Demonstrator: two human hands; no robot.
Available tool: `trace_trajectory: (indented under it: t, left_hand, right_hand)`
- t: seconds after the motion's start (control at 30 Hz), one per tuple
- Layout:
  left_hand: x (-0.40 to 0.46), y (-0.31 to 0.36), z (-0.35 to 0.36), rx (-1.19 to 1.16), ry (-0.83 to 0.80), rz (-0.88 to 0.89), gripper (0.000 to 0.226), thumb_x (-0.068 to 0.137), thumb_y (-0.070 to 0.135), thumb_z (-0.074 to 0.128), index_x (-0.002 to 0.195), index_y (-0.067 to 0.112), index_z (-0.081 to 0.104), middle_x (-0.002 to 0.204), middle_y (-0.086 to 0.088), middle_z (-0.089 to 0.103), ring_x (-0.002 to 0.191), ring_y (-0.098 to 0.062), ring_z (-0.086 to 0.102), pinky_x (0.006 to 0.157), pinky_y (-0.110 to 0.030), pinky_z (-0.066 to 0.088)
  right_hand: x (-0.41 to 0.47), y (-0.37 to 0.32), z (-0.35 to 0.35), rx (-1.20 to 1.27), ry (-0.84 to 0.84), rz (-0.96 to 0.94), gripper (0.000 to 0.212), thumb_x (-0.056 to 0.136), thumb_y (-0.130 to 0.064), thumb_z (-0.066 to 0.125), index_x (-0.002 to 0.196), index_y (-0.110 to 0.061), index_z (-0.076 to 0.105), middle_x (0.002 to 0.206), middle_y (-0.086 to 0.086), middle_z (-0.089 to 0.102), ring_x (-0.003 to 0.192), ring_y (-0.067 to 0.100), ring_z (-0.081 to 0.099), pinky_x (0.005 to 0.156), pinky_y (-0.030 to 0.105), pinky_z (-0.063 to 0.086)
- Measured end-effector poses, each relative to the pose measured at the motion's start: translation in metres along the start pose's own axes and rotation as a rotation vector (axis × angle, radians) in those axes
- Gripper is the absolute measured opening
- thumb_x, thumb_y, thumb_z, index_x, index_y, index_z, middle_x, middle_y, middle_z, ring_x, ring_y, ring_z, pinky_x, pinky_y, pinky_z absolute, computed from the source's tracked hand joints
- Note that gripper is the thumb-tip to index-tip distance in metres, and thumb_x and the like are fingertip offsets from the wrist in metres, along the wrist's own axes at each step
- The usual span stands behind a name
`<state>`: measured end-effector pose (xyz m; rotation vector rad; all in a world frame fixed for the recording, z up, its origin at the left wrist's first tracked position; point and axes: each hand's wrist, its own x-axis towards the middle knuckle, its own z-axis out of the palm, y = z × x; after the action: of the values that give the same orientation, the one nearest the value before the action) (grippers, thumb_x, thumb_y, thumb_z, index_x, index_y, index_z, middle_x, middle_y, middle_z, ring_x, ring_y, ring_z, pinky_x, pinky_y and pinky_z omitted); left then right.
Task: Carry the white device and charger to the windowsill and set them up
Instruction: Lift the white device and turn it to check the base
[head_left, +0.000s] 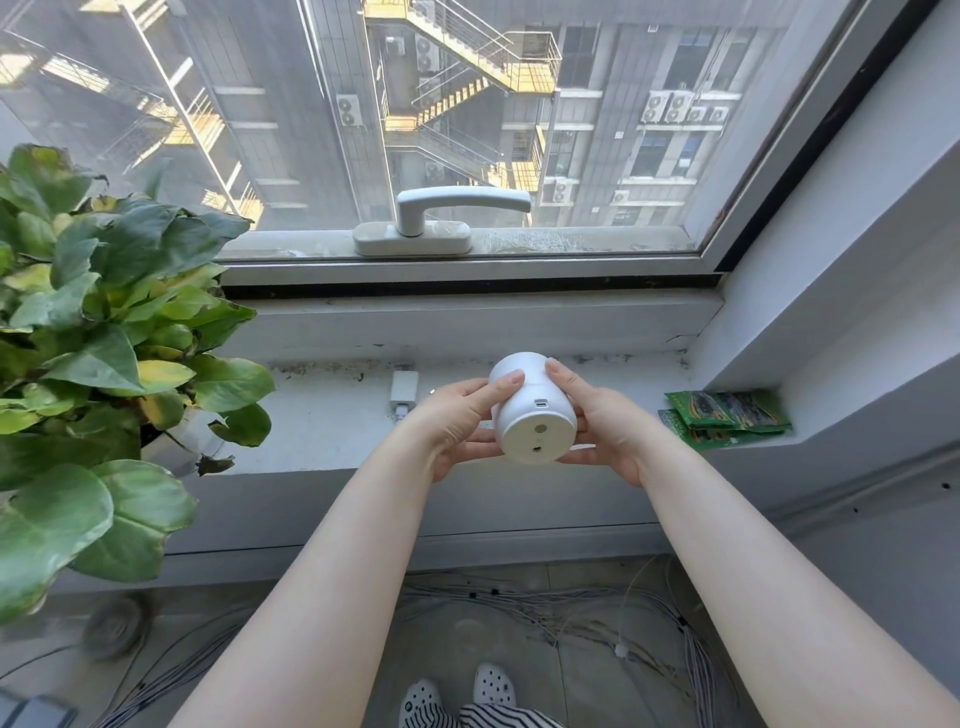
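The white device (530, 415) is a small rounded cylinder, tipped so its flat base with two round marks and a side port faces me. My left hand (457, 423) grips its left side and my right hand (602, 421) its right side, holding it just above the windowsill (332, 431). The white charger (403, 391) lies flat on the sill to the left of my left hand, with a plug at its near end. Its cable is mostly hidden behind my left hand.
A leafy potted plant (104, 332) fills the left of the sill. Green packets (727, 415) lie at the sill's right end against the wall. A white window handle (457, 208) sits on the frame behind. Many thin cables (571, 613) lie on the floor below.
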<state>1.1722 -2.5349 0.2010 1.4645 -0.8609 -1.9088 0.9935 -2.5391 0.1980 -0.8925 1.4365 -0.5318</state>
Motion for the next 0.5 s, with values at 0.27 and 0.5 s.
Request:
trace_trajectory:
  t: [0.27,0.5]
  left_hand:
    - [0.0029,-0.0002,-0.0015,-0.005,0.036,-0.018,0.056,0.079,0.049,0.068,0.12,0.011,0.062,0.112,-0.017,0.07,0.09,-0.03,0.072,0.079,-0.036,0.059]
    - [0.0034,0.0013,-0.0029,0.0,0.07,-0.012,0.052,0.077,0.055,0.067,0.106,0.011,0.067,0.1,-0.013,0.073,0.083,-0.025,0.074,0.078,-0.033,0.06]
  right_hand:
    - [-0.0046,-0.001,0.0006,0.017,-0.081,-0.182,0.045,0.091,-0.053,0.048,0.115,-0.018,0.065,0.101,-0.003,0.072,0.09,0.01,0.067,0.072,0.024,0.054]
    - [-0.0004,0.0067,-0.0064,0.059,-0.315,-0.273,0.063,0.075,-0.046,0.07,0.134,-0.028,0.053,0.133,0.008,0.061,0.123,0.019,0.057,0.099,0.043,0.05]
